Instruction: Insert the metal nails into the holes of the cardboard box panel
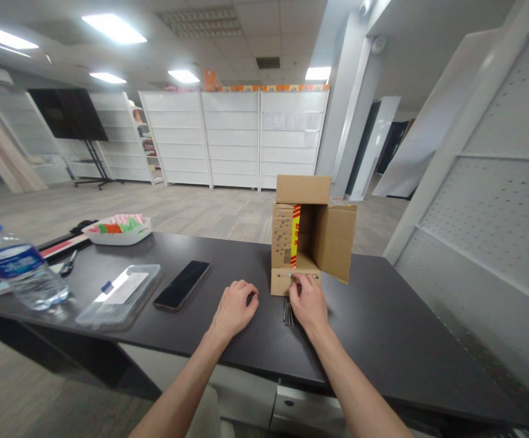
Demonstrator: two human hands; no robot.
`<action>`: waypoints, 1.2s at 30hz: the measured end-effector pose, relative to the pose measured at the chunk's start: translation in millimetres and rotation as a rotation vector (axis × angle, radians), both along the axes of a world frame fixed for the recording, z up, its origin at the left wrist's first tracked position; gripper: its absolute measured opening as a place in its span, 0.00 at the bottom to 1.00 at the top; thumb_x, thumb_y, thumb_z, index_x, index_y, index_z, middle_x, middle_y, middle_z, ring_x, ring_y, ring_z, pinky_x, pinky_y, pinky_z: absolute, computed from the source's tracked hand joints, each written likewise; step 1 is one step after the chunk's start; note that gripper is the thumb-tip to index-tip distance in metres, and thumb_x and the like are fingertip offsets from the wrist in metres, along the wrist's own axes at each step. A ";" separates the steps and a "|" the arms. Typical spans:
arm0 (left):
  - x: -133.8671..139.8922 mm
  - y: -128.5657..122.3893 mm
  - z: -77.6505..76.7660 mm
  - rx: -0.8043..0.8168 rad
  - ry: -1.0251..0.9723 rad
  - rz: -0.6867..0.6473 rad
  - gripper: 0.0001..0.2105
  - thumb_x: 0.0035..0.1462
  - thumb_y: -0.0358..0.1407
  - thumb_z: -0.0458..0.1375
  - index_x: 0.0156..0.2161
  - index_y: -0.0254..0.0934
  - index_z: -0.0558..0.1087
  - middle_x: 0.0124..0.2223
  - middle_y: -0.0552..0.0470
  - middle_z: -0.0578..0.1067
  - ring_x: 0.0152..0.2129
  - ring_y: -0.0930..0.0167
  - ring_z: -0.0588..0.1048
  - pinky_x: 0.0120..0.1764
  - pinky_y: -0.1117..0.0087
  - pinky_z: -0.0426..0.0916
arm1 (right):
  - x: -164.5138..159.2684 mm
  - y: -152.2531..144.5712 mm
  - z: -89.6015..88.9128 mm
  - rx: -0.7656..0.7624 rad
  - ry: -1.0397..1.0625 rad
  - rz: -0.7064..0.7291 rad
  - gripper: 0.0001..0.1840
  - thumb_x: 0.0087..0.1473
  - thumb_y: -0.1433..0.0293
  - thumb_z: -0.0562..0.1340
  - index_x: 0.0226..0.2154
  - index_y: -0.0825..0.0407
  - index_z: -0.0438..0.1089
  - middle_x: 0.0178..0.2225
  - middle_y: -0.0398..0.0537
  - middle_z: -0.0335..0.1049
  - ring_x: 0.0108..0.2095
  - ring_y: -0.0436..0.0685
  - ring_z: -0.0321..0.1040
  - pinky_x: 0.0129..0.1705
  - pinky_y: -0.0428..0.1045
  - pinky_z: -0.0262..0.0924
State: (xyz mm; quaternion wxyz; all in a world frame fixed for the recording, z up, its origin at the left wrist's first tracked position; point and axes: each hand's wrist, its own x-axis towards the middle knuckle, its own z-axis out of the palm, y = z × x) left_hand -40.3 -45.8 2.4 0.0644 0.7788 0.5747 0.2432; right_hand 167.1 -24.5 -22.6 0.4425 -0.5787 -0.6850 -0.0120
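A cardboard box (281, 246) stands on the dark desk with its opening facing me. Its lower front flap (279, 286) hangs down and carries a row of small holes or studs. At that flap my right hand (309, 301) is closed in a pinch; whatever is between its fingertips is too small to make out. Several thin metal nails or screws (288, 313) lie on the desk just below the flap, beside the right hand. Palm down on the desk, left of the box, rests my left hand (236, 307), its fingers loosely bent, thumb apart, nothing seen in it.
On the desk (383, 328) to the left lie a phone (182, 285), a clear plastic case (121, 295), a pen (69, 263) and a white tray (123, 237) of colourful packets. A water bottle (22, 274) stands at the far left. A perforated panel (497, 207) rises on the right.
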 end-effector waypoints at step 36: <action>0.2 -0.7 -2.5 0.005 -0.022 0.013 0.08 0.61 0.32 0.54 0.38 0.40 0.76 0.42 0.50 0.76 0.42 0.66 0.72 0.45 0.65 0.63 | 5.5 -15.0 4.3 -0.107 0.064 0.140 0.08 0.55 0.72 0.54 0.32 0.50 0.69 0.34 0.49 0.73 0.36 0.58 0.69 0.41 0.52 0.61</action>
